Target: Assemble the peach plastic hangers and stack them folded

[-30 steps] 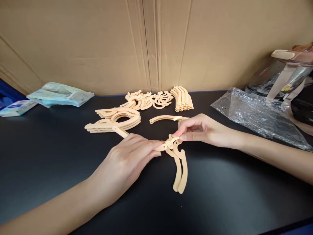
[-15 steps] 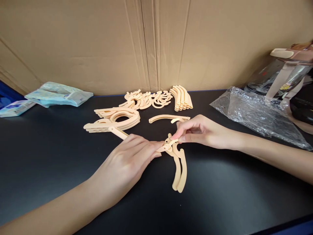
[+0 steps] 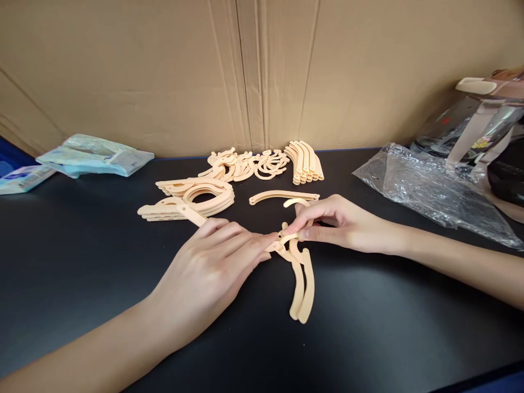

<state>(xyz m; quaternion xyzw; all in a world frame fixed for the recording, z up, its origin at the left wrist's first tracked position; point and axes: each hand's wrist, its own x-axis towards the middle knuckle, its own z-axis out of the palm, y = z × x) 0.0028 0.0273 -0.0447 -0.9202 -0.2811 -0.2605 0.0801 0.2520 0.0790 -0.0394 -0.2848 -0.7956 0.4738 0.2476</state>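
Observation:
My left hand is closed on a cream curved arm piece, whose far end sticks out at the upper left. Between finger and thumb, my right hand pinches a cream hook piece with a curled top. Both pieces meet at my fingertips, over a joint partly hidden by the fingers. Below the joint, two curved cream legs point toward me, side by side. A loose curved piece lies just behind my hands.
Stacked cream parts lie left of centre. Behind are a pile of hooks and a stack of curved arms. Clear plastic wrap and a transparent bottle are right; a blue-green packet is left.
The arm piece in my left hand has shifted slightly up and left. My right fingers and the hook piece have moved slightly at the joint; both hands keep their hold.

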